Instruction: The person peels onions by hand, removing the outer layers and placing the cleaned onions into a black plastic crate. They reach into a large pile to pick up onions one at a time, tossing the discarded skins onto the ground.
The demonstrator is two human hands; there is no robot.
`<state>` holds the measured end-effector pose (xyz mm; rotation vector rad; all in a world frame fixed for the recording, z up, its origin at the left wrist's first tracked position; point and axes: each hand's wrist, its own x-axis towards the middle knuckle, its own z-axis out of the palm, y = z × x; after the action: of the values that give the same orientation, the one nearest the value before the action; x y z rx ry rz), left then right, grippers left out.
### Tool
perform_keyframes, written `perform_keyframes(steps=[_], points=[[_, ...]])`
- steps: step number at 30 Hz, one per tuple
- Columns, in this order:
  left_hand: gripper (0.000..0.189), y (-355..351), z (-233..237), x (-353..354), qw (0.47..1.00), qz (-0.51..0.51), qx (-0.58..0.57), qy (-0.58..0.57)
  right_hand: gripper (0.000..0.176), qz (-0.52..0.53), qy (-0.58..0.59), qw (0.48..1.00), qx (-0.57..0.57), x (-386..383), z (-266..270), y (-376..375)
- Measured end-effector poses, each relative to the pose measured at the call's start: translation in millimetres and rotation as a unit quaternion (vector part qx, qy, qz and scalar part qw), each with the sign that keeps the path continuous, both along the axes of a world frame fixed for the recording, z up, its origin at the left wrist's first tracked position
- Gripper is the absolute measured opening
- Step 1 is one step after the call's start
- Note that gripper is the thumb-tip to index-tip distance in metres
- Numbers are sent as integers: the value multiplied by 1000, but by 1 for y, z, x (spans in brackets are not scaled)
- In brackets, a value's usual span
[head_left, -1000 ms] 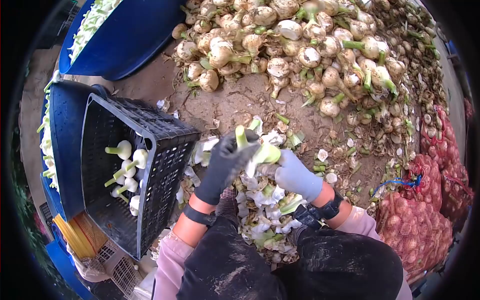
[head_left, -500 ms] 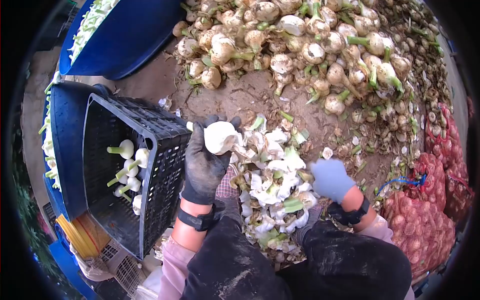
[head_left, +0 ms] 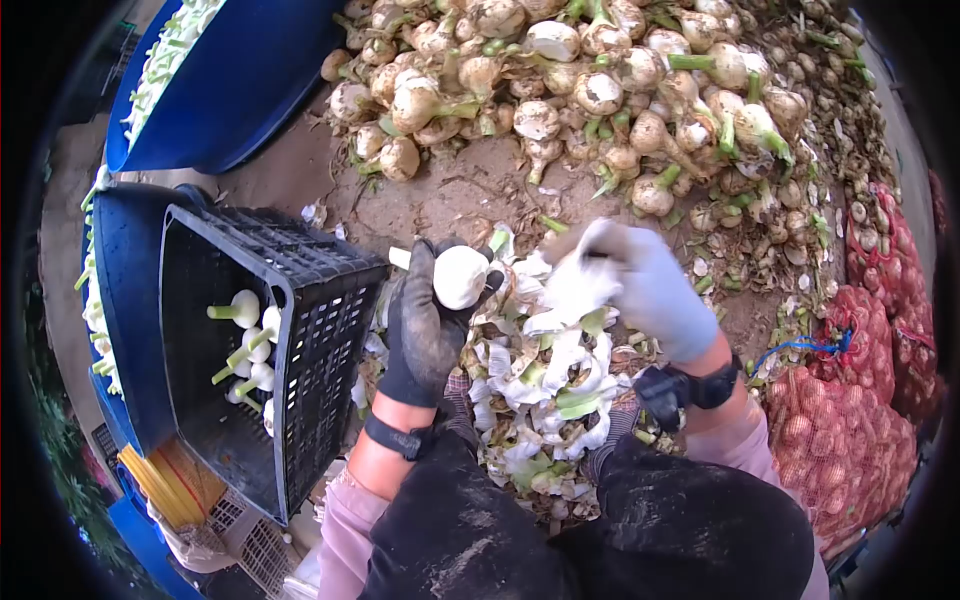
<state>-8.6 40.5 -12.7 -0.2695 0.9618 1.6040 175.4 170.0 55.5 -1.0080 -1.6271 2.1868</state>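
Observation:
My left hand [head_left: 425,325], in a dirty black glove, is closed around a clean white garlic bulb [head_left: 460,277]. The bulb's cut green-white stem pokes out to the left, past the thumb. My right hand [head_left: 655,290], in a pale blue-grey glove, is to the right of the bulb and apart from it. White garlic skin [head_left: 580,287] hangs at its fingers, which are smeared by motion. Below both hands lies a heap of peeled garlic skins [head_left: 550,375] between my legs.
A black plastic crate [head_left: 335,265] with several peeled bulbs stands tilted at my left. Blue tubs [head_left: 240,90] of cut garlic are beyond it. Unpeeled garlic [head_left: 540,120] is piled on the ground ahead. Red mesh sacks [head_left: 835,450] of bulbs stand at the right.
My right hand has moved up and left towards the bulb, and white skin now shows at its fingers. The left hand still grips the bulb, now turned slightly and with less loose skin.

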Motion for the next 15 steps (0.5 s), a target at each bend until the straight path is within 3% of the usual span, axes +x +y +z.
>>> perform_keyframes(steps=[1, 2, 3, 4, 5, 6, 7, 8, 9, 10, 11, 13, 14, 15], points=[[31, -1, 1, 1, 1000, -22, 18, -1, 29, 62, -140, 966, 209, 2, -21, -4], [31, 2, 4, 1, 1000, -14, 27, 8, 34, 135, -234, 890, 368, 0, -31, -11], [31, 2, 9, 2, 999, -9, 34, 12, 40, 202, -325, 774, 504, -1, -38, -25], [29, -2, 15, -4, 994, -18, 37, 103, 45, 173, -254, 811, 497, 4, -49, -33], [20, -7, 25, -12, 936, -26, -8, 352, 46, 155, -156, 881, 419, 9, -60, -35], [21, -16, 60, -23, 796, -102, -8, 597, 44, 133, -184, 896, 383, 16, -56, -33], [25, -15, 92, -22, 714, -16, 5, 700, 41, 107, -211, 909, 344, 25, -51, -31], [29, -16, 115, -41, 704, 20, 47, 709, 42, 53, -288, 848, 443, 36, -50, -19], [28, -39, 114, -61, 703, 174, -92, 683, 42, -1, -353, 769, 534, 45, -51, -1], [26, -12, 153, -40, 611, 153, -151, 762, 44, -14, -461, 698, 548, 52, -57, 14], [27, -25, 155, -55, 519, 134, -167, 827, 44, -36, -491, 667, 559, 57, -63, 26], [34, -11, 164, -30, 700, 121, -35, 703, 42, 26, -570, 631, 525, 63, -101, 49], [38, -6, 151, -21, 715, 44, 0, 698, 42, 23, -569, 629, 529, 63, -105, 52], [41, -1, 125, -13, 724, -35, 33, 688, 40, 8, -540, 673, 505, 63, -108, 54]])
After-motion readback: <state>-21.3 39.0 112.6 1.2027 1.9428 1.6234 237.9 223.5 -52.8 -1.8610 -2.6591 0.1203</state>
